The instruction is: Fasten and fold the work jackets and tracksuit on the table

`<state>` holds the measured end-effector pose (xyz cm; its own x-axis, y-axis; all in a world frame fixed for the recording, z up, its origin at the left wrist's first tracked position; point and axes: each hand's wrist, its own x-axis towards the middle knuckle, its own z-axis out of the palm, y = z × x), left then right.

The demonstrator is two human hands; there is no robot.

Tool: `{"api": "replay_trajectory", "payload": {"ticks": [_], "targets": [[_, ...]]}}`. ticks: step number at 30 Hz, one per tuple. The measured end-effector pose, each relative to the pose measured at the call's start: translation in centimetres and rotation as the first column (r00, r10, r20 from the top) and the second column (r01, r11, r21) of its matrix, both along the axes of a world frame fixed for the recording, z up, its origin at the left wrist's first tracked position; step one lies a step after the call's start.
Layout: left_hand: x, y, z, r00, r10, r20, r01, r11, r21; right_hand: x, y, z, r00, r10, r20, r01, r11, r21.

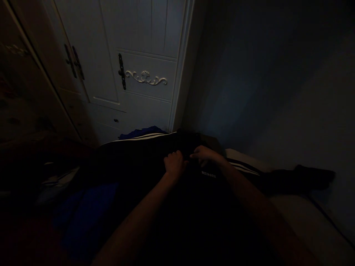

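Note:
A black jacket (pixel 155 155) with white stripes along its sleeves lies spread out, pale lettering on its chest. Near the collar, my left hand (pixel 174 163) is closed on the dark cloth. My right hand (pixel 205 154) is just to its right, fingers curled in a pinch at the front of the jacket, above the lettering. Any zip or fastener between the two hands is lost in the dark. Most of the jacket's lower part is too dark to make out.
A white wardrobe (pixel 149 33) with dark handles and a carved ornament stands beyond the jacket. Blue cloth (pixel 91 203) lies at the lower left, and more blue fabric (pixel 144 130) shows behind the jacket. A dim wall (pixel 249 81) rises on the right.

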<state>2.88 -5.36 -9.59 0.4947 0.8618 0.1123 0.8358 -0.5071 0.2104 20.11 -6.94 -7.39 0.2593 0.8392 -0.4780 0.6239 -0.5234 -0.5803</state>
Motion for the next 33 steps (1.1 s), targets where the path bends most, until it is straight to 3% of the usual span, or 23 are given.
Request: {"api": "replay_trajectory", "payload": {"ticks": [6,12,17,22,33], "targets": [[0.2,0.3,-1.0,0.999,-0.018,0.038,0.018,1.000,0.000,-0.2,-3.1,-2.5,0.993,-0.047,-0.111,0.080,0.947,0.311],[0.0,0.8,-2.4,0.999,-0.032,0.018,0.032,0.999,0.003,-1.1,-3.9,-4.0,0.985,-0.166,-0.054,0.172,0.875,0.453],[0.1,1.2,-2.9,0.999,-0.050,-0.001,0.050,0.999,-0.003,-1.9,-3.0,-3.9,0.983,-0.092,0.157,0.009,0.888,0.460],[-0.2,0.4,-3.1,0.999,-0.050,-0.006,0.051,0.998,0.033,-2.7,-1.7,-4.4,0.941,-0.007,0.338,-0.172,0.851,0.496],[-0.4,0.0,-3.4,0.995,-0.066,0.072,0.064,0.997,0.035,-3.5,-0.6,-6.2,0.947,-0.103,0.306,-0.073,0.855,0.514]]}}
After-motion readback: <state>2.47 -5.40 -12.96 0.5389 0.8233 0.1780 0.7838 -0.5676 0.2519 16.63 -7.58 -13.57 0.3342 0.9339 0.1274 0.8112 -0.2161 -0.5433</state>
